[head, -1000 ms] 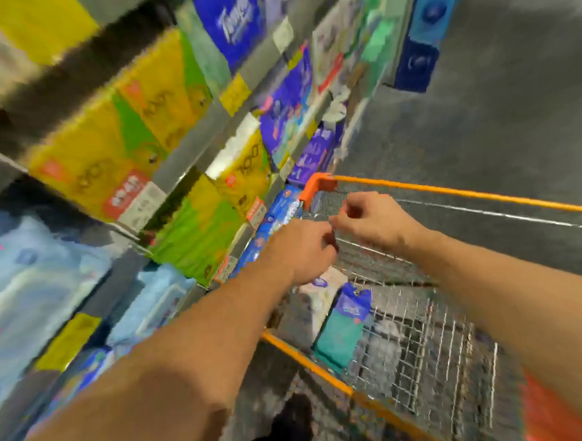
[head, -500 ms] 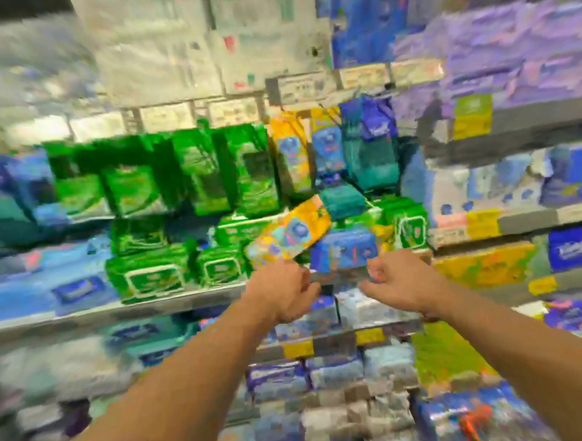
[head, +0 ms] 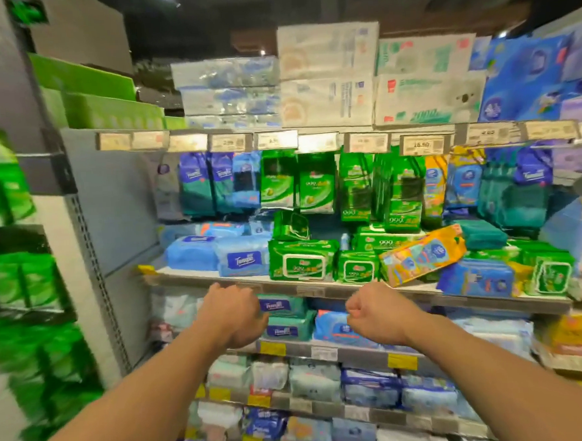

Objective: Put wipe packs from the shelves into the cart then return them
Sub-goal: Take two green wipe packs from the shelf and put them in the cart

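I face store shelves full of wipe packs. Green wipe packs [head: 303, 260] lie on the middle shelf [head: 252, 281], blue ones [head: 242, 258] to their left, and a yellow-orange pack [head: 421, 255] lies tilted on top of others at the right. Teal packs [head: 286, 316] sit on the shelf below. My left hand [head: 235, 316] is held in front of that lower shelf, fingers curled, with nothing in it. My right hand [head: 372, 319] is a loose fist at the same height, also holding nothing. The cart is out of view.
Hanging green and blue packs [head: 314, 182] fill the row under the price tags [head: 420, 144]. Cardboard boxes [head: 327, 75] stand on the top shelf. A grey shelf upright [head: 91, 237] is at the left, with green goods [head: 23, 285] beyond it. Lower shelves hold pale packs [head: 315, 379].
My view has swung from the orange cart up to the shelves. Both hands left the cart's rim and now hover in front of the lower shelf, lower and further left than half a second ago.
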`<state>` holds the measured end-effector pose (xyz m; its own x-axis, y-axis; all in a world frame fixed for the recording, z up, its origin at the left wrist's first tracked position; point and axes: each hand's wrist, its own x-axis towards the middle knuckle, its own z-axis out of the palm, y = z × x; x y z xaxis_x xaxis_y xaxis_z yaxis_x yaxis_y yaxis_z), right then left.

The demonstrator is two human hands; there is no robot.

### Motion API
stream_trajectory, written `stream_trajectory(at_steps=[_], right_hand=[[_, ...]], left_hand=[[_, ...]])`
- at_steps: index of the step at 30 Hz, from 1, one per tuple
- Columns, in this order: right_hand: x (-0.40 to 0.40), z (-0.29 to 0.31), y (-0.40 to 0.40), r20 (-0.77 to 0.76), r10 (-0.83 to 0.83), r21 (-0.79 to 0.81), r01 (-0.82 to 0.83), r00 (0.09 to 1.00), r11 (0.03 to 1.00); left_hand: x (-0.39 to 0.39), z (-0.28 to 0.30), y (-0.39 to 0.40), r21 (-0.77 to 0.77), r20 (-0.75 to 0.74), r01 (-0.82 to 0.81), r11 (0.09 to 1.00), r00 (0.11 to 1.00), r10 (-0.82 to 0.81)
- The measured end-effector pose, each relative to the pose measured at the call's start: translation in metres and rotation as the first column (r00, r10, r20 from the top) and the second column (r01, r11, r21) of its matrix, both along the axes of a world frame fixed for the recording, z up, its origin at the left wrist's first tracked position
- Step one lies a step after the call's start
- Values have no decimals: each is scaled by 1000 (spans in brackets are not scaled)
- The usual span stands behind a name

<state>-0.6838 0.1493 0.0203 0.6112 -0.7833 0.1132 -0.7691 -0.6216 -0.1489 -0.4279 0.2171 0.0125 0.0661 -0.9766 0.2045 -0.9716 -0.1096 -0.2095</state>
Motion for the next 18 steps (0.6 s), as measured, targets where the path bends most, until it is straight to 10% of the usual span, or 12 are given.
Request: stream_trajectory(at_steps=[18], right_hand=[[45,-21,-21,20,-69,45,68,997,997]], left_hand=[[49,-4,-41,-91,-336,132,987,929,-155]])
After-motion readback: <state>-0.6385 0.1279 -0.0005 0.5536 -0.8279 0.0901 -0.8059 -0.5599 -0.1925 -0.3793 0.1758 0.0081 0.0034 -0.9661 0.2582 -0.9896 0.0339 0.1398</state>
